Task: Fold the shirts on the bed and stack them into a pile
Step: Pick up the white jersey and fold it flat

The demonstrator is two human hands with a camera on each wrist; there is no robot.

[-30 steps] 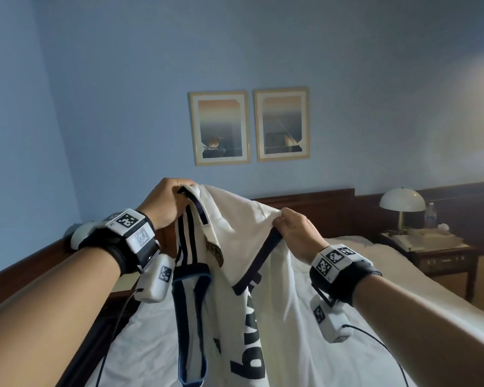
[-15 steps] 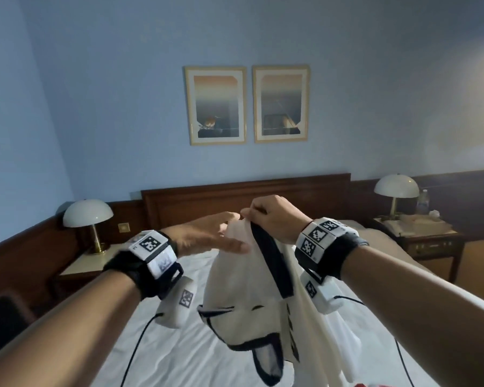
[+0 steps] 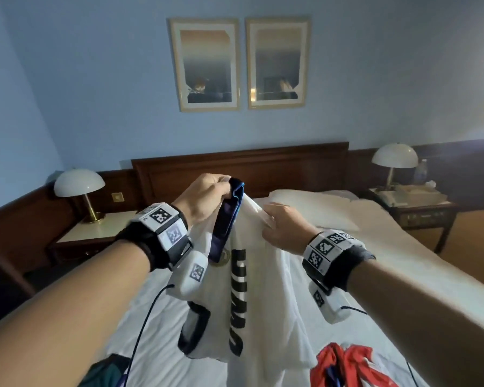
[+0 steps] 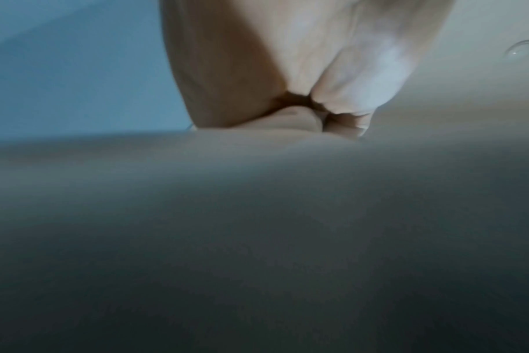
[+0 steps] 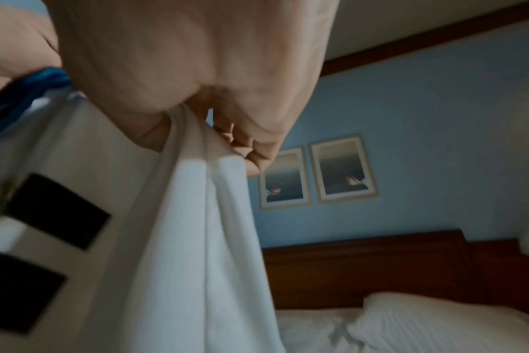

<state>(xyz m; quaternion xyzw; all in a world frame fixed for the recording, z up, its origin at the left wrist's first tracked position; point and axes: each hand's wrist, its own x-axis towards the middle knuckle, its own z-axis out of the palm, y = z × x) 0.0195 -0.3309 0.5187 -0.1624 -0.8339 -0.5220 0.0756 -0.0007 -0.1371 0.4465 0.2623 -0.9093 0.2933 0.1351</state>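
Left hand: your left hand [image 3: 204, 195] is raised over the bed [image 3: 162, 325], fingers curled round the dark blue collar band [image 3: 229, 216] of the shirt [image 3: 260, 275]; in the left wrist view the hand [image 4: 290, 71] shows fingers folded in, with pale cloth filling the lower picture.
Right hand: your right hand [image 3: 285, 229] pinches a bunch of the white cloth just beside the collar; in the right wrist view the hand [image 5: 197, 78] has cloth gathered between thumb and curled fingers [image 5: 251, 152].
Shirt: you hold the white shirt up in the air between both hands; it hangs down in folds toward the bed, with black lettering running down it and a dark-edged sleeve opening [image 3: 194, 328] low on the left.
Other shirts: a red and white one [image 3: 349, 364] lies crumpled on the bed at lower right; a dark green one [image 3: 106, 370] lies at lower left.
Bed: white sheet, pillow [image 3: 310, 203] near the wooden headboard [image 3: 235, 166].
Room: a lamp [image 3: 80, 188] stands on the left nightstand, another lamp [image 3: 394, 160] on the right one; two framed pictures [image 3: 241, 62] hang on the blue wall.
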